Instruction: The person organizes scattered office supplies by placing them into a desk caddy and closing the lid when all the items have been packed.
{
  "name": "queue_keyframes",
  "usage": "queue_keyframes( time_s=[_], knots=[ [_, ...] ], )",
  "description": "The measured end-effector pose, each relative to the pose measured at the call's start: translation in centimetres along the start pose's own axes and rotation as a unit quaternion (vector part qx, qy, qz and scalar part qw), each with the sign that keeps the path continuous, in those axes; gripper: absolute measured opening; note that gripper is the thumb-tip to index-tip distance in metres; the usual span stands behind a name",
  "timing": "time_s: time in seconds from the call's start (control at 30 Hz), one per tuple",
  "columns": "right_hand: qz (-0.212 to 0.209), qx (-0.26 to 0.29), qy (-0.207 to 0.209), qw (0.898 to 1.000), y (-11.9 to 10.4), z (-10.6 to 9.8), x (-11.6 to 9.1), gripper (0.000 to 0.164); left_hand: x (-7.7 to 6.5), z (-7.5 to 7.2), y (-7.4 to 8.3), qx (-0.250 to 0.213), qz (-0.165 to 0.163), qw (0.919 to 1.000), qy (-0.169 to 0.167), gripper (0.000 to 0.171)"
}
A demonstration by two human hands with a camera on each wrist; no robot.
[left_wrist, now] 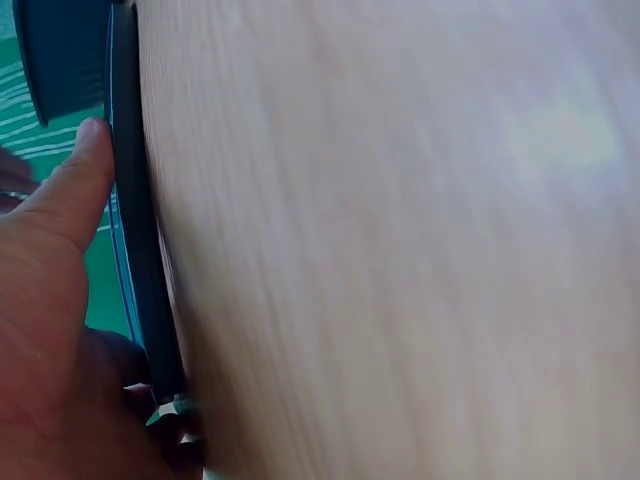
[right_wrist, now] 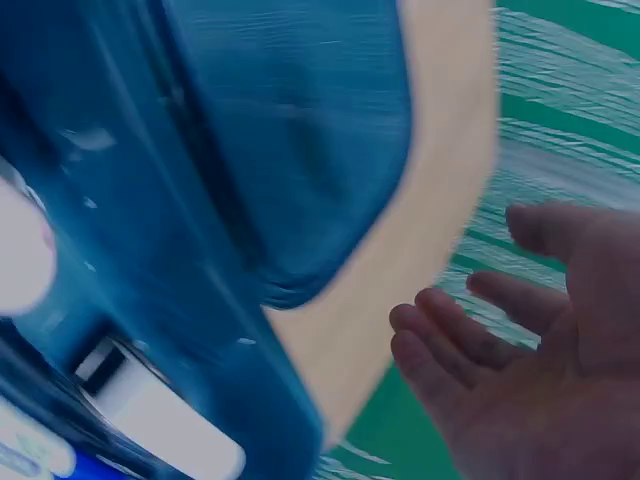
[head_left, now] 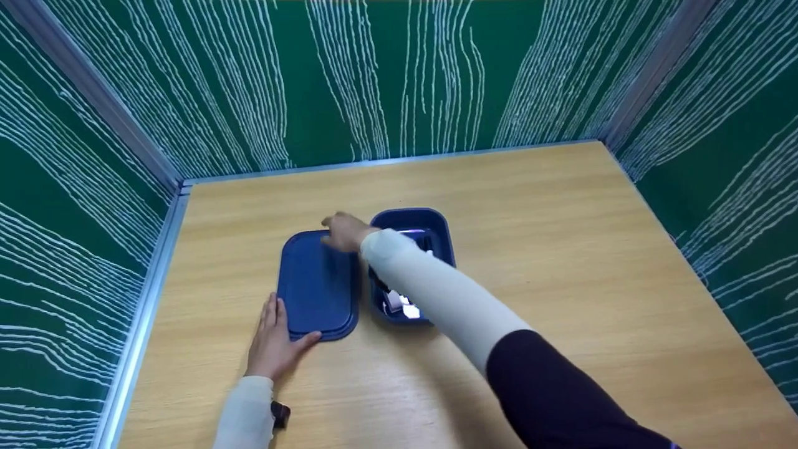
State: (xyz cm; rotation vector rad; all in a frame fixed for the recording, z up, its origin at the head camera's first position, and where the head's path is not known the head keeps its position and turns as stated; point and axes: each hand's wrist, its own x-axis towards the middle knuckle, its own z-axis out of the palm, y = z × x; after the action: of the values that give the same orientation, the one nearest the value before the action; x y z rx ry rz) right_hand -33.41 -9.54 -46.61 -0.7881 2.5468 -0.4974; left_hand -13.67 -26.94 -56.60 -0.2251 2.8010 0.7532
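A dark blue rectangular lid (head_left: pixel 315 284) with rounded corners lies flat on the table. My left hand (head_left: pixel 272 343) touches its near left corner, the fingers straight along the left side and the thumb at the near edge. In the left wrist view the thumb (left_wrist: pixel 75 185) meets the lid's rim (left_wrist: pixel 140 220). Over the lid's far right corner my right hand (head_left: pixel 346 232) hovers with nothing in it, its fingers loosely bent in the right wrist view. Right of the lid stands a dark blue box (head_left: pixel 411 218), partly covered by my right forearm.
Inside the box are small things, among them a white block-like piece (right_wrist: pixel 165 420) and a blue-and-white piece (right_wrist: pixel 90 465), both blurred. Green panels with white streaks (head_left: pixel 336 81) wall the wooden table (head_left: pixel 548 249) at the back and sides.
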Motion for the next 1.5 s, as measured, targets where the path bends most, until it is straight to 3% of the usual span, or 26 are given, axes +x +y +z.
queue_keyframes(
  time_s=[0.23,0.47,0.77,0.97,1.13,1.3,1.37,1.5],
  knots=[
    [0.059,-0.008,-0.04,0.997,1.6,2.5,0.8,0.057,0.1,0.5,-0.1,-0.023,0.009,0.9997,0.0,0.137],
    [0.099,-0.007,-0.072,0.992,0.8,3.3,1.2,0.063,0.0,0.3,-0.6,-0.031,0.012,0.9994,0.012,0.136],
    [0.111,-0.013,-0.061,0.992,1.4,4.3,2.0,0.068,-0.1,0.3,-0.7,-0.053,0.0,0.9986,0.004,0.127],
    [0.109,-0.011,-0.037,0.993,1.7,4.2,3.0,0.063,0.1,-0.1,-0.7,-0.077,-0.01,0.9969,0.016,0.127],
    [0.102,0.041,0.001,0.994,1.8,3.5,3.2,0.055,0.1,-0.8,-0.4,-0.079,-0.017,0.9966,0.013,0.13],
    [0.051,0.098,0.058,0.992,1.6,2.1,2.6,0.047,-0.6,-2.0,-0.2,-0.093,-0.011,0.9955,0.017,0.13],
    [0.038,0.14,0.078,0.986,1.6,1.4,2.2,0.045,-0.9,-2.6,0.0,-0.105,-0.005,0.9943,0.022,0.13],
    [0.055,0.264,0.088,0.959,1.8,0.4,1.3,0.048,-1.8,-3.6,0.3,-0.122,0.015,0.9916,0.04,0.126]
  ],
)
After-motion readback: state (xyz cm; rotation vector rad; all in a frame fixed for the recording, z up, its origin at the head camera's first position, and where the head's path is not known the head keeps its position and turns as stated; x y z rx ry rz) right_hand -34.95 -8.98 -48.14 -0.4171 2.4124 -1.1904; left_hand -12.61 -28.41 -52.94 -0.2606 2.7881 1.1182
